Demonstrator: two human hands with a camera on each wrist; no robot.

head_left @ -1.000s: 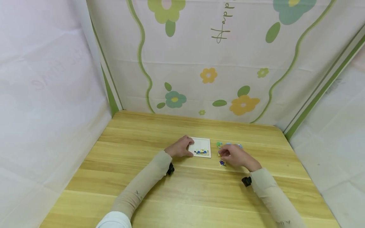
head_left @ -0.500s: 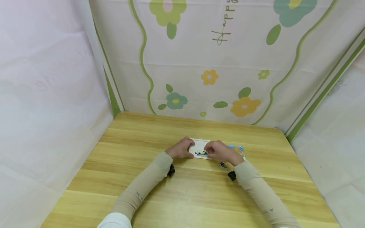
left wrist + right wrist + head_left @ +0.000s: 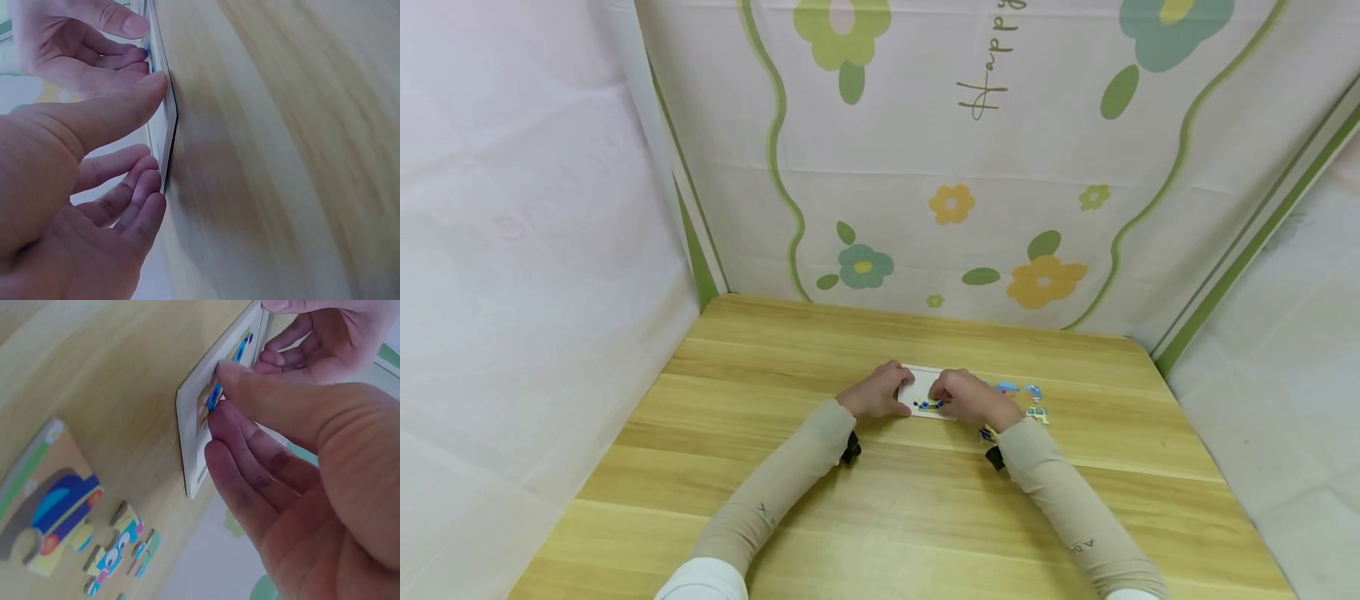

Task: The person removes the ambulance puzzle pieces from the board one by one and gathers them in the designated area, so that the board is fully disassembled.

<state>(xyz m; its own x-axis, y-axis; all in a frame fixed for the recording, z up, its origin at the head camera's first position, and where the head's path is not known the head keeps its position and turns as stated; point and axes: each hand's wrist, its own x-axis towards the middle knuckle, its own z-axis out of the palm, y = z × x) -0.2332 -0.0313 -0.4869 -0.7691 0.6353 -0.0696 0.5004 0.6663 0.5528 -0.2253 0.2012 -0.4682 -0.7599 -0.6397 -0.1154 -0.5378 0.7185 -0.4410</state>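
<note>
A square white puzzle tray (image 3: 922, 379) lies on the table, with a printed strip showing blue wheels (image 3: 214, 395) along its near side. At its left edge, my left hand (image 3: 877, 392) holds the tray (image 3: 164, 128) between thumb and fingers. Over the tray's right part, my right hand (image 3: 972, 397) has thumb and fingertips brought together on the picture strip. It pinches a small puzzle piece there, mostly hidden by the fingers in the right wrist view. Right of the tray lie loose puzzle pieces, one with a blue and yellow pattern (image 3: 65, 506), another with cartoon eyes (image 3: 117, 547).
More loose pieces, a blue one (image 3: 1009, 387) and a yellow one (image 3: 1037, 415), lie beyond the right wrist. The wooden table (image 3: 880, 500) is bounded by a flower-printed cloth (image 3: 880, 150) at the back and pale cloth walls at the sides.
The right hand has moved left from the loose pieces onto the tray, then slightly further left over the picture strip. My left hand keeps its hold on the tray's left edge.
</note>
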